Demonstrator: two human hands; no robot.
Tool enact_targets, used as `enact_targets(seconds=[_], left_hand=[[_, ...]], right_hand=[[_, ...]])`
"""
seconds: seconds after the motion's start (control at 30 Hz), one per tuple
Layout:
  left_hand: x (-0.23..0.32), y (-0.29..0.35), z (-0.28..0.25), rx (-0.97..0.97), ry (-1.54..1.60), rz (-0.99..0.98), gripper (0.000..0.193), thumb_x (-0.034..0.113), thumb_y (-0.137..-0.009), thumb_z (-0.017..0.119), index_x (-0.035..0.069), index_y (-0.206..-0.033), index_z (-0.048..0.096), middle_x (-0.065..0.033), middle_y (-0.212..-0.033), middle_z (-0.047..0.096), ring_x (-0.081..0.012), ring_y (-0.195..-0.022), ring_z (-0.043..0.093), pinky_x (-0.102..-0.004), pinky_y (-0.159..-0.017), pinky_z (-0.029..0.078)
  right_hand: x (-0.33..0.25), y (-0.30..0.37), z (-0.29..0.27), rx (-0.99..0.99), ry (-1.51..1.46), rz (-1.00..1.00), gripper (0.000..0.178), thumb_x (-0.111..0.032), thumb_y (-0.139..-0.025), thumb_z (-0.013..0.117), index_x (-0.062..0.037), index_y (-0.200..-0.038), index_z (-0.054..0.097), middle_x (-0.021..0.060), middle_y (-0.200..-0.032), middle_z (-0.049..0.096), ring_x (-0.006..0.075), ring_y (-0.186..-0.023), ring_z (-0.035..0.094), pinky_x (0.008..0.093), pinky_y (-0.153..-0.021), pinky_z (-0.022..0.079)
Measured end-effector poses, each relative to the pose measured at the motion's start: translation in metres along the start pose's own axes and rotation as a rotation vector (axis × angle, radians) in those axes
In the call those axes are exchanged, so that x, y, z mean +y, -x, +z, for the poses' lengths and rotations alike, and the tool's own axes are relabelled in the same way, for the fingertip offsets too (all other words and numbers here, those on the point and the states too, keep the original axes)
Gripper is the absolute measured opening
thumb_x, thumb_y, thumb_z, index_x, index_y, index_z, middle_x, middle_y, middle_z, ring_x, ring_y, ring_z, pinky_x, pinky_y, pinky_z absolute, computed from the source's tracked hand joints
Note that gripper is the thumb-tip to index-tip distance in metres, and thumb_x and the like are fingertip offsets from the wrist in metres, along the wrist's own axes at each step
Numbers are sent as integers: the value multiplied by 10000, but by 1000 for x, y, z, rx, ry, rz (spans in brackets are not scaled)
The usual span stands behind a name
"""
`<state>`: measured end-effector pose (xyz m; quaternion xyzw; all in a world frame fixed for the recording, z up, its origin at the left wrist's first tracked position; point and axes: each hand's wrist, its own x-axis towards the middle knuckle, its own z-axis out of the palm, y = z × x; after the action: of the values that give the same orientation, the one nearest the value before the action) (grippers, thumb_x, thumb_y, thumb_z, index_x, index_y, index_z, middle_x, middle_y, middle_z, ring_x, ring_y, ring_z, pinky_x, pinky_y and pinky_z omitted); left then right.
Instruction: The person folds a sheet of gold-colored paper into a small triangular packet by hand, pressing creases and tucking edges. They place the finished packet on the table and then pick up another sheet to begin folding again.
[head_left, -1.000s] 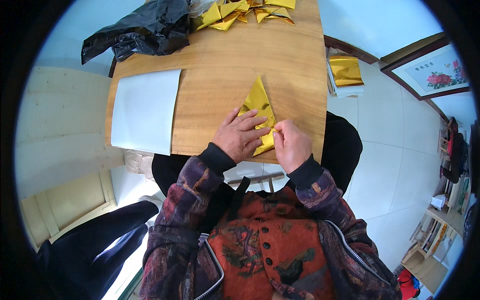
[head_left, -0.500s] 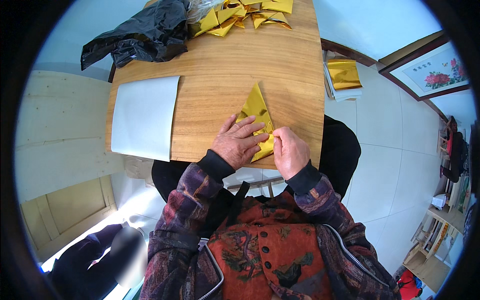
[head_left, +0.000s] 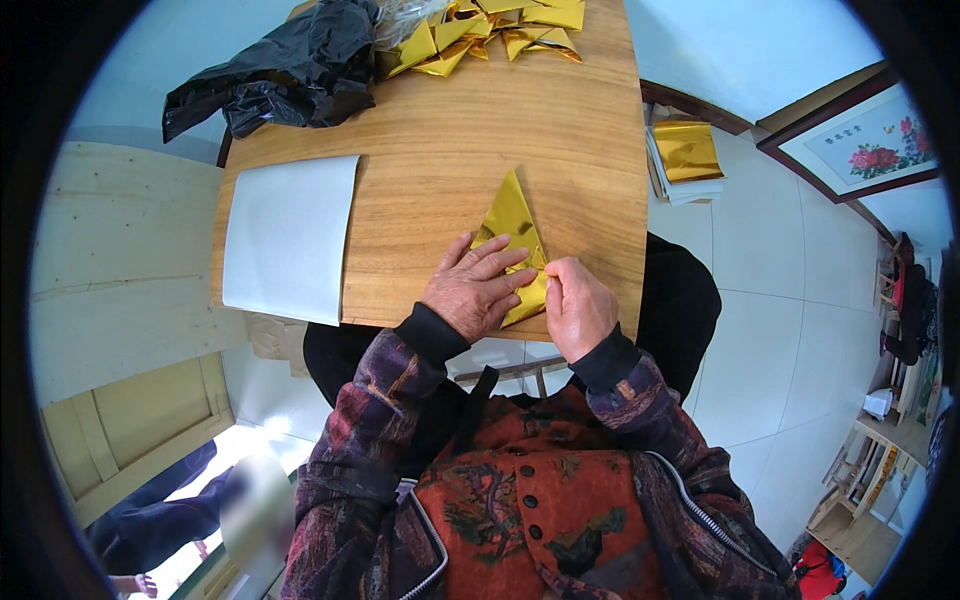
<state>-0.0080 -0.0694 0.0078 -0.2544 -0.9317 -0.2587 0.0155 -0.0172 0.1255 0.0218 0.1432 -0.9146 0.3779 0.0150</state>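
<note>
A sheet of shiny gold foil paper (head_left: 511, 205), folded to a pointed triangle, lies near the front edge of the wooden table with its tip pointing away from me. My left hand (head_left: 478, 283) rests flat across its lower part, fingers spread. At the right edge of the foil paper, my right hand (head_left: 580, 303) is closed, thumb and forefinger pinching or pressing that edge. The part of the fold under my fingers is hidden. To the left lies a stack of pale sheets (head_left: 290, 238), white side up.
A black plastic bag (head_left: 285, 75) and a pile of folded gold pieces (head_left: 480, 35) occupy the table's far end. Beyond its right side, more gold foil paper (head_left: 687, 151) tops a stack. A framed flower picture (head_left: 865, 140) leans right. Another person (head_left: 160, 520) is at lower left.
Both my hands and the foil paper stay nearly in place. At the lower left the other person has shifted, and a hand of theirs now shows.
</note>
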Motion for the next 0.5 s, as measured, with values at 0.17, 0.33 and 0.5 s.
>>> enact_targets(seconds=[0.17, 0.33, 0.5], left_hand=[[0, 0, 0, -1, -18, 10, 378, 254, -852, 674, 219, -1228, 649, -10, -1357, 549, -230, -1330, 449, -470, -1142, 234], [0, 0, 1, -2, -24, 8, 389, 280, -853, 671, 217, -1236, 644, -11, -1356, 550, -228, -1331, 447, -465, -1147, 230], [0, 0, 1, 8, -30, 13, 398, 297, -849, 672, 213, -1237, 643, -15, -1353, 551, -229, -1329, 450, -463, -1149, 230]], right_hand=[[0, 0, 0, 6, 0, 1, 79, -98, -897, 567, -67, -968, 548, 162, -849, 639, 380, -778, 628, 471, -660, 491], [1, 1, 1, 1, 11, 2, 85, -94, -896, 571, -66, -972, 545, 163, -852, 640, 381, -779, 628, 471, -661, 491], [1, 1, 2, 9, 13, -9, 98, -87, -889, 580, -65, -976, 542, 162, -857, 640, 377, -788, 631, 468, -666, 491]])
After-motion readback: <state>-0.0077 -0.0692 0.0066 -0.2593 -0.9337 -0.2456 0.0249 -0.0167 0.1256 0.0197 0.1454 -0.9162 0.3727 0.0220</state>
